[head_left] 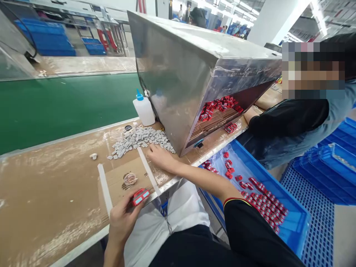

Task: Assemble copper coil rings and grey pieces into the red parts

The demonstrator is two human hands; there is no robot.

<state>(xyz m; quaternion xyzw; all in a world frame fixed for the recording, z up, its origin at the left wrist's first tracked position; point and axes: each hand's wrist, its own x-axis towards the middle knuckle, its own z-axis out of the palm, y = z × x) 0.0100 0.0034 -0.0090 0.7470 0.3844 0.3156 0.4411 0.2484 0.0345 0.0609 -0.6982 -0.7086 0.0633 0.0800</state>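
Observation:
My left hand (pixel 124 212) is closed around a small red toy vehicle body (pixel 141 196) with pale blue window panels, held over the front edge of the workbench. My right hand (pixel 160 157) reaches across to the near side of a heap of small flat grey pieces (pixel 136 139). Its fingers are curled in against the heap, and whatever they pinch is hidden. Between my hands, a small round dish (pixel 130 179) sits on a stained cardboard sheet (pixel 115 181) taped to the bench.
A white squeeze bottle (pixel 144 110) with a blue nozzle stands behind the heap. To its right is a large metal hood (pixel 172 74) with red parts inside. A blue crate (pixel 302 230) of red parts lies below, right. Another person (pixel 292 122) sits beyond. A green belt (pixel 69 107) runs behind.

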